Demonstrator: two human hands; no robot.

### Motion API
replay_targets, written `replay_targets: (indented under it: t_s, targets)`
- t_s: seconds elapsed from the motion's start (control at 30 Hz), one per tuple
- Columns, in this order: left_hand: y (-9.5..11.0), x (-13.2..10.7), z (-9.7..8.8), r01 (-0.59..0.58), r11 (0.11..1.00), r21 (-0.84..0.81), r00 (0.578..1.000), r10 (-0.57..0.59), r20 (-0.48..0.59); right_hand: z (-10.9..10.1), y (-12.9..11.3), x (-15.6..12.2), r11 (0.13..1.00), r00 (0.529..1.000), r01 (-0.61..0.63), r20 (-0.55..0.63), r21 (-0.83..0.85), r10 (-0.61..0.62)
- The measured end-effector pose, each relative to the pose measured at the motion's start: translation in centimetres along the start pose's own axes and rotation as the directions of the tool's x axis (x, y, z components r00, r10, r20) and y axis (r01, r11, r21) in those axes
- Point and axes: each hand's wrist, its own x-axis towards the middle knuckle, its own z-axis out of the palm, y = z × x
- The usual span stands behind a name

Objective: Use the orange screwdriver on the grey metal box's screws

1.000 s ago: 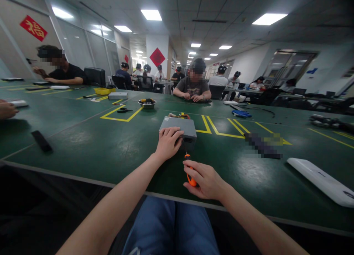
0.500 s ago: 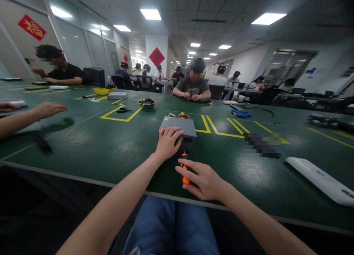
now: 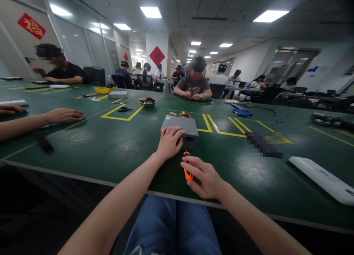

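The gray box point(image 3: 184, 124) sat in the middle of the frame. The left hand point(image 3: 169, 143) lay over its top, fingers a bit apart. Just below, the right hand point(image 3: 206, 174) loosely held an orange screwdriver point(image 3: 188, 174), fingers bent around it.

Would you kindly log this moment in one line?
left hand: on grey metal box; right hand: holding orange-handled screwdriver; surface: green table

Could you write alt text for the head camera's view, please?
A person's left hand rests on a grey box while the right hand holds an orange-and-black screwdriver pointed toward it. The box sits on a green table with yellow lines; other people sit beyond.
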Motion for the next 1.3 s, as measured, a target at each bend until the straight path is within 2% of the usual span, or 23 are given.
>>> replay_targets:
  t_s: [0.07,0.13,0.33,0.47,0.6,0.7,0.9,1.13,1.3]
  targets:
    - [0.0,0.0,0.0,0.002,1.000,-0.004,1.000,-0.002,-0.002,-0.2,-0.2,0.1,0.999,1.000,0.005,0.014,-0.038,-0.004]
    - [0.0,0.0,0.0,0.003,1.000,-0.006,1.000,-0.003,-0.003,-0.1,-0.4,0.3,0.999,1.000,0.010,-0.021,-0.048,-0.011]
    - [0.1,-0.1,0.1,0.001,1.000,0.008,1.000,-0.001,-0.009,0.9,-0.5,0.5,0.998,0.991,-0.039,-0.127,0.055,0.046]
    - [0.0,-0.1,0.3,0.005,1.000,0.018,1.000,-0.005,-0.013,0.7,-0.5,0.5,0.993,0.994,-0.060,-0.089,0.098,0.069]
    - [0.0,-0.1,0.2,-0.001,1.000,0.024,1.000,0.001,-0.010,0.1,-0.7,0.6,0.998,0.999,-0.044,-0.011,0.038,0.044]
    - [0.1,0.0,0.1,-0.004,1.000,0.026,1.000,0.005,-0.011,0.2,-0.7,0.5,0.999,0.999,-0.038,-0.036,0.010,0.038]
    - [0.1,0.0,0.0,-0.004,1.000,0.028,1.000,0.005,-0.011,0.9,-0.6,0.4,0.994,0.993,-0.054,-0.096,0.094,0.063]
    - [0.2,-0.1,0.0,-0.008,1.000,0.021,1.000,0.008,-0.002,0.5,-0.8,0.9,0.998,0.999,-0.022,-0.044,-0.053,0.019]
    - [0.1,-0.2,-0.2,-0.032,0.999,0.013,0.999,0.032,0.009,1.0,-0.6,0.6,0.997,0.987,-0.067,-0.144,0.046,0.073]
